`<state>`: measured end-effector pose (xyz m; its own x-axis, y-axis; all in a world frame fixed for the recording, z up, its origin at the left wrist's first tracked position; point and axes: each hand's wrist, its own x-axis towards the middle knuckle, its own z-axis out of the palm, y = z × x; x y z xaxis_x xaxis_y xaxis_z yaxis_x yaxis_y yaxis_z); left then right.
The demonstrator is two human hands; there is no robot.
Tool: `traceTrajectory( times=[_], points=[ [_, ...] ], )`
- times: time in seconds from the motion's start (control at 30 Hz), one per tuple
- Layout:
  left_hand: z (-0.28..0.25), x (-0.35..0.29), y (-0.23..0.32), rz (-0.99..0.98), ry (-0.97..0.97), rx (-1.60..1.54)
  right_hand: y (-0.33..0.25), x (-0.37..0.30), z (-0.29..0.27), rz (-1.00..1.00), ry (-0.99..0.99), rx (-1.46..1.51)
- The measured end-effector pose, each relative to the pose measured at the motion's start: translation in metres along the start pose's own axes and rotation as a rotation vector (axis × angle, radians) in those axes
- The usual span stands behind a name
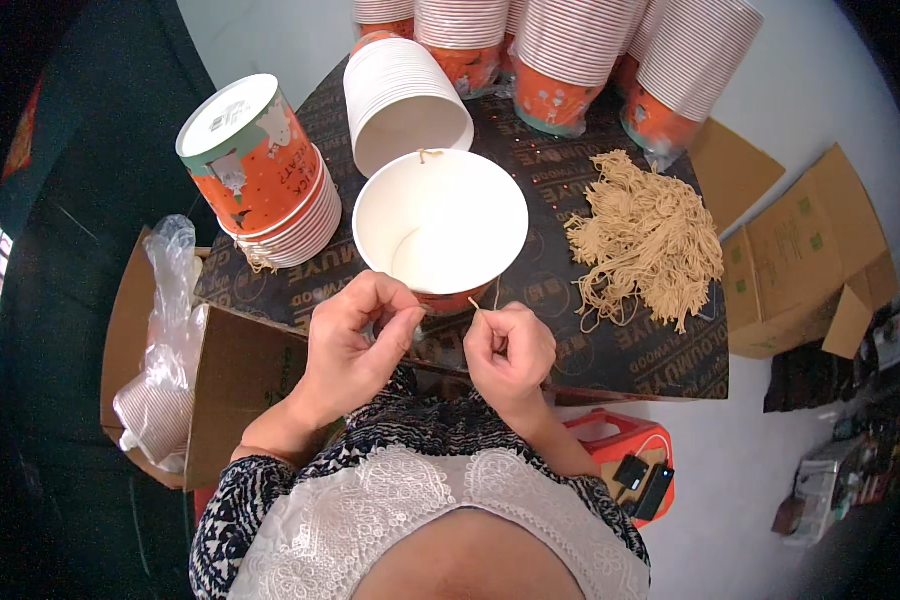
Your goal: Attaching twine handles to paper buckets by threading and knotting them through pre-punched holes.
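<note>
A paper bucket point(475, 205), white inside and orange outside, stands at the table's near edge with its opening facing up. A tan cord point(428, 154) goes through its far rim. In front of the near rim, my right hand point(511, 350) pinches the end of a tan cord point(474, 302) between thumb and finger. My left hand point(355, 340) is closed in a pinch close to the bucket's near left side. What sits between its fingertips is too small to make out.
A stack of upside-down orange buckets point(260, 175) stands left. Nested white buckets point(410, 110) lie behind. Tall wrapped bucket stacks point(575, 50) line the back. Tan cords point(650, 240) are heaped right. Cardboard boxes point(240, 370) flank the table point(660, 355); a red stool point(660, 460) holds black devices.
</note>
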<state>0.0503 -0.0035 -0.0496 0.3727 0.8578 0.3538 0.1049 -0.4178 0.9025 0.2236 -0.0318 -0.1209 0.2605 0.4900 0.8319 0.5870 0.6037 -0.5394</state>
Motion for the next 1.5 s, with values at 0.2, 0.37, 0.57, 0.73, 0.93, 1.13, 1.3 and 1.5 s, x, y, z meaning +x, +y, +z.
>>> traceTrajectory(
  times=[0.2,0.37,0.57,0.73,0.93,1.13,1.3,1.5],
  points=[
    [-0.004,-0.001,-0.001,0.028,0.004,0.017,0.004,0.0,0.008,-0.112,0.004,-0.08],
    [-0.006,-0.001,-0.001,0.047,-0.003,0.021,0.003,0.002,0.01,-0.143,0.001,-0.138],
    [-0.016,0.012,0.012,0.155,0.008,0.151,0.001,0.005,0.013,-0.145,-0.01,-0.165],
    [-0.028,0.066,0.017,0.347,-0.266,0.412,0.004,0.008,0.016,-0.161,0.008,-0.189],
    [-0.021,0.111,0.004,0.376,-0.862,0.526,0.002,0.011,0.018,-0.151,-0.015,-0.19],
    [-0.012,0.114,0.008,0.015,-1.009,0.476,0.002,0.008,0.014,-0.129,-0.038,-0.218],
    [-0.01,0.11,0.009,0.072,-0.924,0.468,-0.002,0.011,0.007,-0.069,-0.096,-0.212],
    [-0.012,0.099,0.013,0.13,-0.65,0.489,0.009,0.037,-0.039,0.104,-0.323,-0.517]
  ],
)
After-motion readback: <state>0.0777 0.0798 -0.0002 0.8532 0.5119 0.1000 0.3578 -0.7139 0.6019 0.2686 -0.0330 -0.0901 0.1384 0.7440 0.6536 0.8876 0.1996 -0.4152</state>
